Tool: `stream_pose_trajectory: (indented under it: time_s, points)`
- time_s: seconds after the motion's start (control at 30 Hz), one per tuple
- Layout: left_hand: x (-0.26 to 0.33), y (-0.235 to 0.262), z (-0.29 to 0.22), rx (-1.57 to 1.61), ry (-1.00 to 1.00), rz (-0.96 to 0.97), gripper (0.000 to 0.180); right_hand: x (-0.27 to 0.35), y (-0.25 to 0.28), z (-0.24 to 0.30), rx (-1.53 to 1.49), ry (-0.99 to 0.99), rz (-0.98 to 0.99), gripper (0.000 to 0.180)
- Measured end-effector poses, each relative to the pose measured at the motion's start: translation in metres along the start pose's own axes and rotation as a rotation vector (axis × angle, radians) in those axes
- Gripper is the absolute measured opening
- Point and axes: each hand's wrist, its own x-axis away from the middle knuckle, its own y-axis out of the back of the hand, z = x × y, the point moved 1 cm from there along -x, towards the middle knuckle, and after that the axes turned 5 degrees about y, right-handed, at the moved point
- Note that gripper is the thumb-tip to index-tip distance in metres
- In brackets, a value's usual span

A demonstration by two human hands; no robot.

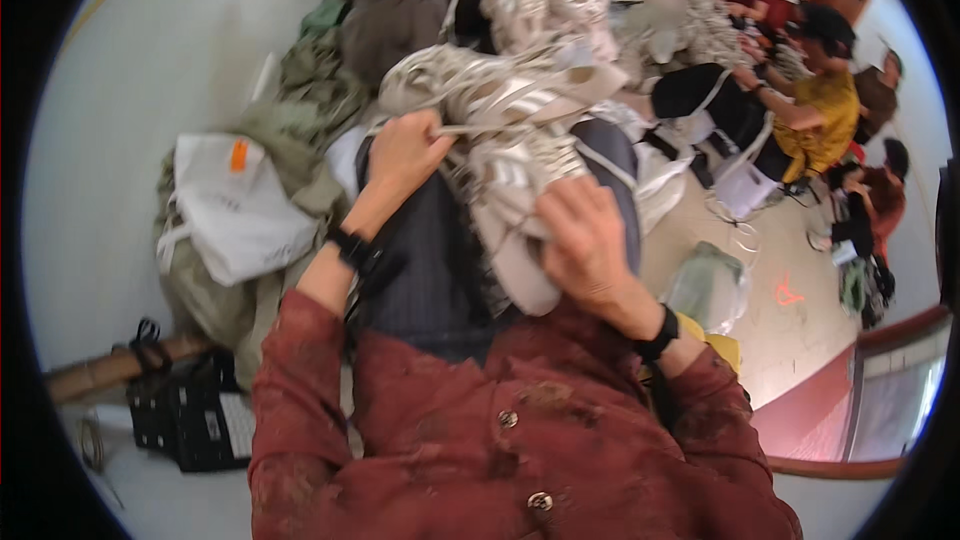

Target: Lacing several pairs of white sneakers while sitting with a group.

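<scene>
At frame centre the left hand [405,155] pinches a lace while the right hand [580,235] clasps the pale sneaker [515,205], which may slip off the lap if that lace jerks.

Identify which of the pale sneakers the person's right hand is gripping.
The nearest sneaker, sole toward the camera, under the right hand; the others lie farther up the pile.

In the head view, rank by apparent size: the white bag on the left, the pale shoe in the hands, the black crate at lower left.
1. White bag, largest.
2. Pale shoe, a little smaller, though it is nearest the camera and partly covered by the right hand and left hand.
3. Black crate, smallest; partly cut off by the sleeve.
</scene>
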Motion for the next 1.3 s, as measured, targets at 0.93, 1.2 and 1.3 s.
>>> stream_pose_trajectory:
  time_s: [0.93, 1.2, 1.3]
  points:
    - [0.028, -0.030, 0.001, 0.759, 0.564, 0.746, 0.031, -0.008, 0.021, -0.023, -0.244, -0.303, -0.034, 0.023]
    - [0.030, 0.001, 0.000, 1.244, 0.547, 0.529, 0.029, -0.009, 0.021, -0.023, -0.290, -0.314, -0.043, 0.022]
    - [0.005, 0.056, -0.041, 1.277, 0.322, 0.440, 0.030, -0.004, 0.026, -0.025, -0.272, -0.333, -0.025, 0.023]
